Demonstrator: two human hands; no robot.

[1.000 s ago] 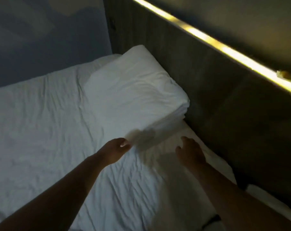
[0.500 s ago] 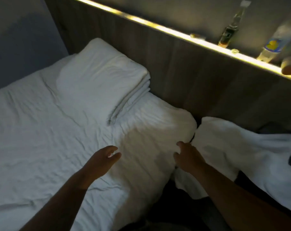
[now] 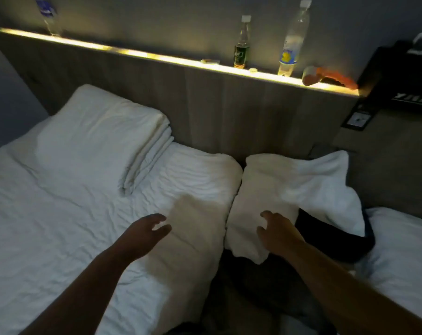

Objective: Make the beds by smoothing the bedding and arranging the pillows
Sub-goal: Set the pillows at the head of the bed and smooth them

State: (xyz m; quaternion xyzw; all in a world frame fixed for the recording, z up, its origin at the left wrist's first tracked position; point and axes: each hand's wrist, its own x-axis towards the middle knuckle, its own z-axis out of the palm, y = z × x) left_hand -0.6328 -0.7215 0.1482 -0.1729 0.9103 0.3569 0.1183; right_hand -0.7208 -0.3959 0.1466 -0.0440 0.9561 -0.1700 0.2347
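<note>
A white pillow (image 3: 96,146) lies at the head of the left bed (image 3: 48,226), on a wrinkled white sheet. My left hand (image 3: 144,233) hovers open over the bed's right edge, holding nothing. A second white pillow (image 3: 302,187) lies crumpled in the gap between the two beds, partly on something dark. My right hand (image 3: 277,233) is over this pillow's near end, fingers spread and curled down; I cannot tell if it touches it. The right bed (image 3: 403,257) shows only a white corner.
A wooden headboard (image 3: 229,112) runs behind both beds, with a lit ledge on top. Bottles (image 3: 241,44) and small items stand on the ledge. A dark bag (image 3: 398,78) sits at the far right. Dark floor lies in the gap between the beds.
My view has swung right, from the left bed's pillow to the gap and the second pillow. Both hands have moved right with it, and my right hand is now over the second pillow.
</note>
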